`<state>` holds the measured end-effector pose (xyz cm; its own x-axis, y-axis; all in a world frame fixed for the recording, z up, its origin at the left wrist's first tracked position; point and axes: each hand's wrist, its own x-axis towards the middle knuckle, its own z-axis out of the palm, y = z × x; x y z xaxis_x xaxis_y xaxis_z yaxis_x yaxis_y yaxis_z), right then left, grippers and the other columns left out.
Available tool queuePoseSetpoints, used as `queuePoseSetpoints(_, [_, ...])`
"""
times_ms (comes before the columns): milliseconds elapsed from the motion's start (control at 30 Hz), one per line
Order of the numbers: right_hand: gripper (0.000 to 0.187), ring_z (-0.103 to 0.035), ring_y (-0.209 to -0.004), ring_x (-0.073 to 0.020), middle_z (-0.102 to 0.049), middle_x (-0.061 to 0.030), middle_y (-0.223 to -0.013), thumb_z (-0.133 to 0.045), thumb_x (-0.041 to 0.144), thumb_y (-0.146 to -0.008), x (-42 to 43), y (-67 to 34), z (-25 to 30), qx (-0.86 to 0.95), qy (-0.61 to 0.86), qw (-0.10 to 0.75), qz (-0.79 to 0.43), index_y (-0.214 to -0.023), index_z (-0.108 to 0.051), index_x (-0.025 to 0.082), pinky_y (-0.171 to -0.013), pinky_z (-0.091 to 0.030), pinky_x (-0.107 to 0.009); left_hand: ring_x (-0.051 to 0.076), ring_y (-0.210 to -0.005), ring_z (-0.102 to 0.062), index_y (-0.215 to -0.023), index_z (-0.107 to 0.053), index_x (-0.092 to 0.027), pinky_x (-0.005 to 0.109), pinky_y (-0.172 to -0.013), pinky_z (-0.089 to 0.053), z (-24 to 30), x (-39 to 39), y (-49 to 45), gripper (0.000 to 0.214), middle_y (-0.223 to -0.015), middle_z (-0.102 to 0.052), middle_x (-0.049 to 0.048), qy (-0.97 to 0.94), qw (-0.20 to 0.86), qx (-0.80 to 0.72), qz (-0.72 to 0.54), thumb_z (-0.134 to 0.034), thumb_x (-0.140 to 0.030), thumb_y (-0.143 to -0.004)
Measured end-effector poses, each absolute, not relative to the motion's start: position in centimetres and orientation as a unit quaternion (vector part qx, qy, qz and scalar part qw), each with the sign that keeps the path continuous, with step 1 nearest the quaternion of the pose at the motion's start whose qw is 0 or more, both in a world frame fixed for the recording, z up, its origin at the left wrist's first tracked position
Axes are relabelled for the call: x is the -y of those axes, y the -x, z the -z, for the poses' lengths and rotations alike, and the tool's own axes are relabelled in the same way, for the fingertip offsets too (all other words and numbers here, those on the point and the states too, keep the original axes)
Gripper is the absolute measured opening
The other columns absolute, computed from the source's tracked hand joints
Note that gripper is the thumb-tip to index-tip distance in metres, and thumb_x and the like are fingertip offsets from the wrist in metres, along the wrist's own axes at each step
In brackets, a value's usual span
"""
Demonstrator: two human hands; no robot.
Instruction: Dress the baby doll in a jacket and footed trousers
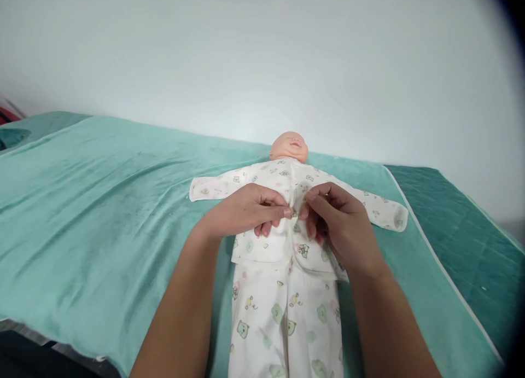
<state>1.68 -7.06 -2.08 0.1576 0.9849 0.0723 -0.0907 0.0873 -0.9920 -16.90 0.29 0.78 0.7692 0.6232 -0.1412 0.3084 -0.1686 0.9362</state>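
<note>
A baby doll (289, 147) lies on its back, dressed in a white baby shirt (262, 246) and matching white pants (262, 318) printed with small animals. My left hand (258, 211) is closed in a pinch on the shirt's front opening, at mid-chest. Opposite it, a small gap away, my right hand (338, 219) pinches the other side of the same opening, its lower fingers curled against the cloth. Any fastener between the fingertips is too small to make out. Both sleeves are spread outward, and the doll's hands do not show.
A light teal blanket (102, 219) with some wrinkles covers the surface under the doll. Darker green quilted cloth (451, 219) shows on the right. Behind the doll's head rises a white wall (246, 60). A red item (8, 115) sits at the far left edge.
</note>
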Motion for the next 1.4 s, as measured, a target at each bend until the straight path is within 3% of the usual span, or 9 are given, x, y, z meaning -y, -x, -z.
queuePoseSetpoints(200, [0.021,-0.052,-0.039,-0.0079,-0.068,0.0021,-0.068,-0.063,0.041,-0.09,7.2,-0.6,2.2,0.457,0.559,0.586,-0.369,-0.082,-0.057,0.022,-0.036,-0.039,-0.019,0.011,-0.051,-0.057,-0.095,-0.066,-0.018,0.022,-0.05,-0.049,-0.8,-0.3,16.9,0.024,-0.061,-0.061,-0.0013,-0.738,0.579,-0.306,-0.161,-0.057,-0.04,-0.09])
queuePoseSetpoints(433, [0.022,-0.052,-0.041,-0.0093,-0.068,0.0016,-0.065,-0.06,0.042,-0.091,7.4,-0.3,2.0,0.478,0.633,0.562,-0.236,-0.081,-0.057,0.022,-0.043,-0.041,-0.023,0.011,-0.051,-0.056,-0.074,-0.064,-0.016,0.022,-0.051,-0.048,-0.9,-0.2,17.0,0.034,-0.057,-0.06,0.001,-0.751,0.561,-0.315,-0.148,-0.059,-0.047,-0.088])
queuePoseSetpoints(567, [0.021,-0.053,-0.043,-0.0102,-0.067,0.0017,-0.063,-0.061,0.039,-0.09,7.5,-0.3,1.5,0.51,0.639,0.528,-0.23,-0.078,-0.057,0.022,-0.049,-0.044,-0.025,0.011,-0.051,-0.056,-0.075,-0.064,-0.017,0.022,-0.051,-0.048,-0.8,-0.2,16.9,0.033,-0.058,-0.061,0.0006,-0.75,0.56,-0.319,-0.147,-0.059,-0.047,-0.088])
queuePoseSetpoints(767, [0.02,-0.053,-0.043,-0.0105,-0.067,0.0022,-0.064,-0.06,0.037,-0.09,7.4,-0.2,1.8,0.482,0.648,0.558,-0.191,-0.078,-0.057,0.022,-0.051,-0.044,-0.026,0.01,-0.05,-0.057,-0.087,-0.063,-0.018,0.022,-0.048,-0.048,-0.6,-0.2,16.8,0.023,-0.063,-0.061,-0.0014,-0.733,0.583,-0.302,-0.178,-0.057,-0.04,-0.091])
queuePoseSetpoints(1400, [0.022,-0.052,-0.046,-0.0105,-0.069,-0.0001,-0.068,-0.061,0.04,-0.09,7.5,-0.3,1.6,0.531,0.616,0.537,-0.223,-0.079,-0.059,0.022,-0.05,-0.044,-0.027,0.011,-0.051,-0.058,-0.082,-0.064,-0.017,0.022,-0.048,-0.047,-0.4,-0.2,16.7,0.029,-0.06,-0.061,0.0003,-0.725,0.587,-0.308,-0.188,-0.057,-0.044,-0.09])
